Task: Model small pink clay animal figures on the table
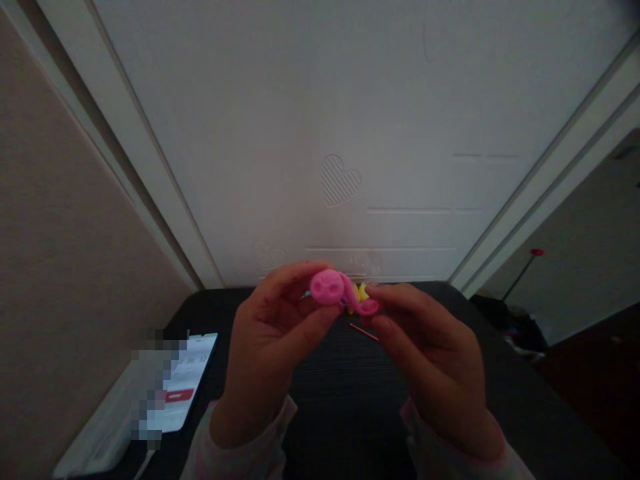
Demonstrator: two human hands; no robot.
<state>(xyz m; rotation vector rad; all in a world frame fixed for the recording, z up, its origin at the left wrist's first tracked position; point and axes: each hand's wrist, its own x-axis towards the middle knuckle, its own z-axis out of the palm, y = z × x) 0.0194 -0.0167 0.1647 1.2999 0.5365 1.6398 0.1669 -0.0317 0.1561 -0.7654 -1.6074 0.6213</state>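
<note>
A pink modelling clay piece (327, 287) is held up above the dark table, between my two hands. Its left part is a rounded disc with small dents pressed into it. From the disc a thin pink strip bends down to a curled end at the right. My left hand (273, 333) is closed, pinching the disc between thumb and fingers. The thumb and forefinger of my right hand (433, 347) close on the curled end. Behind the piece, partly hidden, show yellow bits (361, 292) and a little purple. A thin pinkish stick (364, 332) lies below on the table.
At the left of the dark table (345, 413) lies a lit phone (193, 380), beside a whitish translucent case (100, 427) and a cable. A white panel (280, 133) with heart patterns rises behind. On the right, dark items (520, 333) sit beyond the table edge.
</note>
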